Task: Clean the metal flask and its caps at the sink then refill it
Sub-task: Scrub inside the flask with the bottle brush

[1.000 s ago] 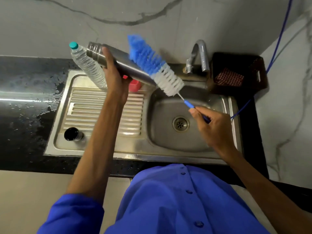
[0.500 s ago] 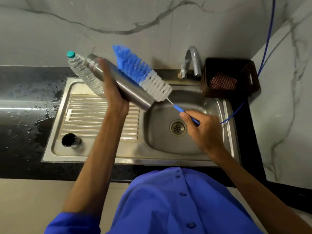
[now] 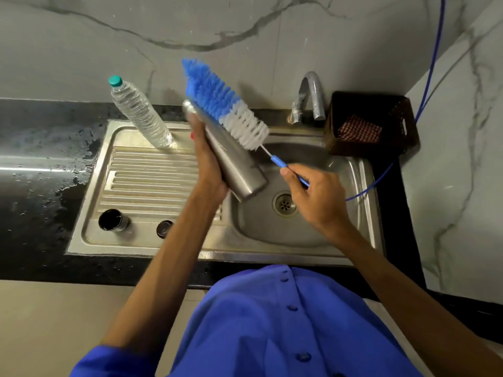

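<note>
My left hand (image 3: 208,161) grips the metal flask (image 3: 234,164), tilted with its mouth up and away and its base down over the sink basin (image 3: 272,227). My right hand (image 3: 317,194) holds the blue handle of a bottle brush (image 3: 226,104). Its blue and white bristles lie along the flask's upper side. Two caps rest on the draining board: a dark cup-shaped cap (image 3: 113,219) and a second cap (image 3: 163,228) partly hidden by my left forearm.
A plastic water bottle (image 3: 140,112) with a teal cap stands at the back of the draining board (image 3: 149,172). The tap (image 3: 310,96) is behind the basin, beside a dark basket (image 3: 373,123) holding a checked cloth. The black counter at left is wet.
The flask has swung more upright and moved right, toward the basin. The brush followed, its bristles staying against the flask's side. The second cap came into view.
</note>
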The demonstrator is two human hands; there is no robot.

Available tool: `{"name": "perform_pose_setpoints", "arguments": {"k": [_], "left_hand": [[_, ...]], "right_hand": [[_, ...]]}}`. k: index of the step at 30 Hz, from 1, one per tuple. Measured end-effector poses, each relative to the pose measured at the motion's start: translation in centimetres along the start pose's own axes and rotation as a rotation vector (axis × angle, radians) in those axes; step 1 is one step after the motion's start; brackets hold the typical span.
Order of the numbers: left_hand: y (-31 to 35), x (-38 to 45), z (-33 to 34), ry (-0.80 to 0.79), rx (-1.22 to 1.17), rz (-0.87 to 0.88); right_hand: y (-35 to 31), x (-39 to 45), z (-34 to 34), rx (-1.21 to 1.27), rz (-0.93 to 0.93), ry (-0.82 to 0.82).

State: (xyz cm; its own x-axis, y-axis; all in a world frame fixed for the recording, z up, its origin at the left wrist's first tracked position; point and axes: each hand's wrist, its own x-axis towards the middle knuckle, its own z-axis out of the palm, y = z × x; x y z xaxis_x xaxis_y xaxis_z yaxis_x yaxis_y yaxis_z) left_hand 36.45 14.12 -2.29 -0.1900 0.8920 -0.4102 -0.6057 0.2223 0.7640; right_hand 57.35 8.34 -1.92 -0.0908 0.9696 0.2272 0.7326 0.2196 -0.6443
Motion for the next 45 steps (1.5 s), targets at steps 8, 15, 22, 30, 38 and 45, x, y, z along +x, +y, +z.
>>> {"name": "perform_pose_setpoints", "arguments": {"k": [8,15,22,30,38,45], "left_hand": [[1.6,1.2,-1.7,0.176,-0.060,0.064],[-2.1,-0.3,-0.3,0.035,-0.218,-0.168],[2.8,2.5,-2.2,0.177,-0.236,0.056],[-2.2,-1.8,0.2,0.158,-0.133,0.008],[1.7,-1.2,0.0,0.122,0.226,0.379],[-0.6,-1.6,2.1,0.073,0.360,0.373]], "right_hand": [[3.1,-3.7,-1.9,-0.083,0.066,-0.038],[1.3,-1.5,1.1,-0.024,0.063,-0.023],[2.1,-4.9,-2.2,-0.069,0.020,-0.016],[1.0,-3.5,0.4,0.034,0.127,-0.034],[3.7,-6.5,-3.8,0.073,0.360,-0.120],[2.5,-7.0,-6.0,0.055,0.412,-0.230]]}}
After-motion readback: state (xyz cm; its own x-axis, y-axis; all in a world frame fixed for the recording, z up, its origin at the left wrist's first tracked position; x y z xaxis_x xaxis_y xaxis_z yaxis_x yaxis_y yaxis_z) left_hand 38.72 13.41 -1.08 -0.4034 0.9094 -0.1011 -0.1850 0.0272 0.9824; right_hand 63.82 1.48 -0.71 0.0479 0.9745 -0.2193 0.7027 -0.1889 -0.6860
